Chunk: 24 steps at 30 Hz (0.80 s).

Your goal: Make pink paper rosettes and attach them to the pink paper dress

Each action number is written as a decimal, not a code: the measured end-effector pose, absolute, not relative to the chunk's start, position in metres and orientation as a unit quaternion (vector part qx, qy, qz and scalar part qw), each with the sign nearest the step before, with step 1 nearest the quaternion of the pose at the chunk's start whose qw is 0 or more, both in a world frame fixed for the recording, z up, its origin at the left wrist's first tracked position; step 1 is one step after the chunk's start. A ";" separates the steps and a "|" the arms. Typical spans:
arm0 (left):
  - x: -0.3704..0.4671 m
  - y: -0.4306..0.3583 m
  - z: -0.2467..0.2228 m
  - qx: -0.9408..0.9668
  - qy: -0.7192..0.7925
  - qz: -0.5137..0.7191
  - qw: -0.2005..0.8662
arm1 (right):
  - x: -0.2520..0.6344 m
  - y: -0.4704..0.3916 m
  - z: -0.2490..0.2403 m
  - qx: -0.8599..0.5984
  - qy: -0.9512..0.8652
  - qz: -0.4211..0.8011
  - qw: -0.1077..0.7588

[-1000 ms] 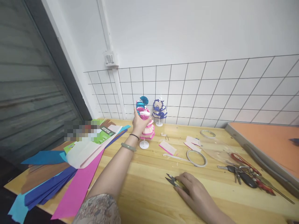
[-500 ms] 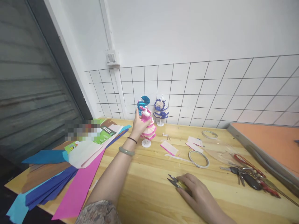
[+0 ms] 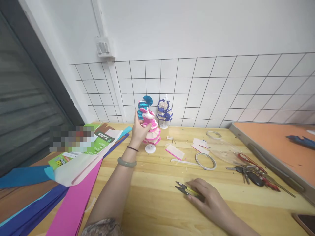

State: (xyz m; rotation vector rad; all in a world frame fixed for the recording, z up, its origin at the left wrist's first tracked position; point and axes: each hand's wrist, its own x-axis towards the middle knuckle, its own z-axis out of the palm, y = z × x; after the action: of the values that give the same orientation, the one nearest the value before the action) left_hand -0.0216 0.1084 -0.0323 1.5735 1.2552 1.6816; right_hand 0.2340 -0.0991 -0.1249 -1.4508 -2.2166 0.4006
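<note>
My left hand [image 3: 140,131] is closed around the upper part of a small dress form in a pink and cream ruffled paper dress [image 3: 153,135]. Its round white base [image 3: 150,148] is at the tabletop. Behind it, partly hidden, is a teal paper dress [image 3: 143,106] with a fan-shaped piece. A dark blue and cream paper dress on a white stand [image 3: 164,113] stands to the right by the wall. My right hand [image 3: 205,193] rests low over the table, its fingers around yellow-handled thread snips [image 3: 185,189] whose dark blades point left, slightly apart.
Crepe paper strips, including a pink one [image 3: 76,196], and a green package [image 3: 94,144] lie at left. Paper scraps [image 3: 175,151], a tape roll [image 3: 206,161], another roll [image 3: 213,134] and keys [image 3: 254,178] lie centre and right. An orange-topped board [image 3: 273,144] borders the right side.
The camera view has shifted right, so most things appear farther left and a phone-like edge shows at lower right. Both hands keep their holds on the dress form and snips.
</note>
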 end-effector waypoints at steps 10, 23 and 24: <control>-0.026 0.101 -0.027 0.607 0.519 0.581 0.155 | 0.237 -0.091 -0.127 -0.574 -0.728 0.226 0.301; -0.043 0.094 -0.008 0.614 0.524 0.586 0.076 | 0.262 -0.021 -0.105 -0.550 -0.814 -0.072 0.173; -0.043 0.088 -0.004 0.608 0.517 0.601 0.046 | 0.262 -0.021 -0.108 -0.548 -0.815 -0.080 0.167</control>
State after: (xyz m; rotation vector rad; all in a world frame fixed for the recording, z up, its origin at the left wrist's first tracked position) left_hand -0.0430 0.0882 -0.0038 1.8557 1.5767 1.8347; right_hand 0.2617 -0.0206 -0.1078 -1.5606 -2.3208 -0.2271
